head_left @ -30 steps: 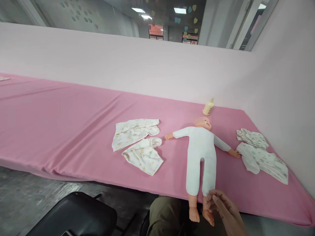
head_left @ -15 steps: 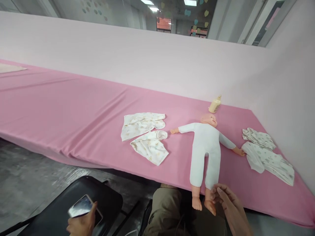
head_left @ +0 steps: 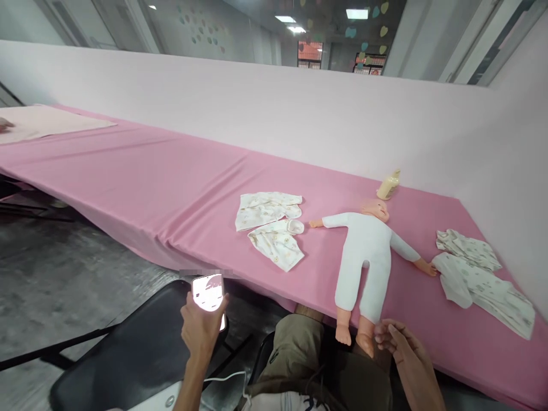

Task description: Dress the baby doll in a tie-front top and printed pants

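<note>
My left hand [head_left: 200,325] grips a smartphone [head_left: 208,292] with a bright screen, held over the black chair in front of the table edge. My right hand [head_left: 402,348] is loosely curled beside the foot of a baby doll [head_left: 365,245], with nothing visible between its half-bent fingers; whether it touches the foot I cannot tell. The doll lies on its back, white-bodied, arms spread, its feet reaching past the near table edge. To its left are a printed baby top [head_left: 268,210] and a second printed garment [head_left: 280,244].
More printed baby clothes [head_left: 483,277] lie right of the doll. A pale yellow pump bottle [head_left: 389,184] stands near the wall. A pink cloth [head_left: 141,177] covers the table. Another person's hand [head_left: 5,124] rests on a cream cloth [head_left: 55,121]. A black chair [head_left: 128,342] stands below left.
My left hand has raised the phone up and to the right, and its screen is now lit. The view has turned left. My right hand stays by the doll's foot.
</note>
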Demonstrator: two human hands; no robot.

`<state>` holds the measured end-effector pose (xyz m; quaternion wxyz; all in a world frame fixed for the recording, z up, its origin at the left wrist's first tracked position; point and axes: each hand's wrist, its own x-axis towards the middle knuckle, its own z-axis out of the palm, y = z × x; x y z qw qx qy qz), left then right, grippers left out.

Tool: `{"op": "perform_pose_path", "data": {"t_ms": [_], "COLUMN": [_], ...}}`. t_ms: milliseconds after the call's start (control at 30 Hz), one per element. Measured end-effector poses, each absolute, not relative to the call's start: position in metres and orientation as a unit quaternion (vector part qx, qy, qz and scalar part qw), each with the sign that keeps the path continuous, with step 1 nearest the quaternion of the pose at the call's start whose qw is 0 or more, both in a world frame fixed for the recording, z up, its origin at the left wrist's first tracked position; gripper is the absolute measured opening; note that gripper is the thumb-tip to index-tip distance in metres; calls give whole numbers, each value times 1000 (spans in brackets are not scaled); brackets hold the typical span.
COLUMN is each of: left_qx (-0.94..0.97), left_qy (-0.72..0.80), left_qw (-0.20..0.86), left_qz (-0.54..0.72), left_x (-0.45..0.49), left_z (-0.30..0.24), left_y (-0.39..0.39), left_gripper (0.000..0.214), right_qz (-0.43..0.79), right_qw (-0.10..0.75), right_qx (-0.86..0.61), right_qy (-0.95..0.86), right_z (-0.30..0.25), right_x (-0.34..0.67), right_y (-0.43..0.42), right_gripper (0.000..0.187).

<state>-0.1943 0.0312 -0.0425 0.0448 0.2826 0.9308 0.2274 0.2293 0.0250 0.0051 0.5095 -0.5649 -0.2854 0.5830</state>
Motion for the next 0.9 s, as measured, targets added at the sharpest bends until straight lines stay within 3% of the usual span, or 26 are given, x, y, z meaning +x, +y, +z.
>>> {"op": "perform_pose_path", "data": {"t_ms": [200,900], "left_qx": [313,305], "left_qy": [919,914], "left_qw": [67,74], "left_qz": [231,258], "left_x": [-175,-169], "left_z": [-18,-35], "left_y": [35,36], "left_gripper": [92,84], "right_qz": [591,569], "right_qw": [503,513], "right_qx": [-573,-598], "right_qy": [-263,-235], "right_z": [-3,-5], "right_x": [234,241], "right_y": [25,16], "right_gripper": [36,43]}}
